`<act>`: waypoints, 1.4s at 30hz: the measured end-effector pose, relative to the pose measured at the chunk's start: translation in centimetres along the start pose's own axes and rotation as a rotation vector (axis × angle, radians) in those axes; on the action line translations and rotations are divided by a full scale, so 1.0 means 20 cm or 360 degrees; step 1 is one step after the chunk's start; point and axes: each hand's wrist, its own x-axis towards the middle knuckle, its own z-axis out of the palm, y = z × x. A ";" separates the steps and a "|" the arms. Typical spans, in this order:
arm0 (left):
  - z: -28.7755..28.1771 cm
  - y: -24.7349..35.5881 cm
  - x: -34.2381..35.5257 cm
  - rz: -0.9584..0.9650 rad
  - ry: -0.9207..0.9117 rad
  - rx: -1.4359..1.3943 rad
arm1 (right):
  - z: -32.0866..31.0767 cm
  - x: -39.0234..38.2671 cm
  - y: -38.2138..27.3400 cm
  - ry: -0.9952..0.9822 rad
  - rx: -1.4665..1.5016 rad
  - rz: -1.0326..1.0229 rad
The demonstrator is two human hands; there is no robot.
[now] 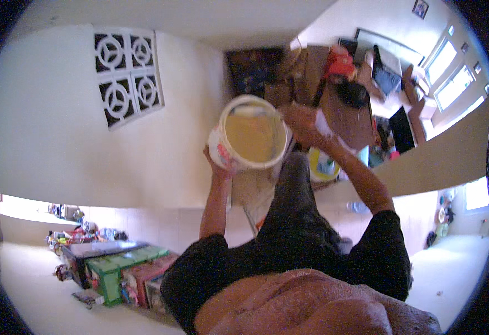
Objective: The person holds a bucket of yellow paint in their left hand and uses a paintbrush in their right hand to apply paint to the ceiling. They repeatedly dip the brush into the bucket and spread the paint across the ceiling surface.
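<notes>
A white bucket [216, 146] is tilted so that its round mouth shows, with yellowish paint-like stuff [255, 138] inside. Against its lower left side, my left hand [220, 166] grips the bucket, fingers partly hidden behind the wall. My right hand [305, 124] is beside the right rim, dark and blurred. Whether it touches the rim or holds anything I cannot make out. Something white [324, 124] shows just past that hand. Below my right forearm stands another bucket [324, 166], yellow and white, partly covered by the arm.
A white wall [183, 111] with a patterned vent block [126, 78] rises on the left. Beyond the buckets are a brown wooden surface [339, 114], a red item [340, 62] and a dark screen [403, 129]. At lower left stand green drawers or a cabinet [108, 279] among clutter.
</notes>
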 end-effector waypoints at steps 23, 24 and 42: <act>0.07 0.00 -0.04 -0.0170 0.0097 -0.0297 | -0.15 -0.03 0.07 0.0943 0.0549 0.0456; 0.15 0.02 -0.06 -0.0145 0.0020 -0.0203 | -0.17 0.01 0.11 0.0997 0.0655 0.0592; 0.18 0.20 -0.29 -0.0204 0.0494 -0.0297 | -0.37 1.02 0.76 0.2125 0.0053 0.0387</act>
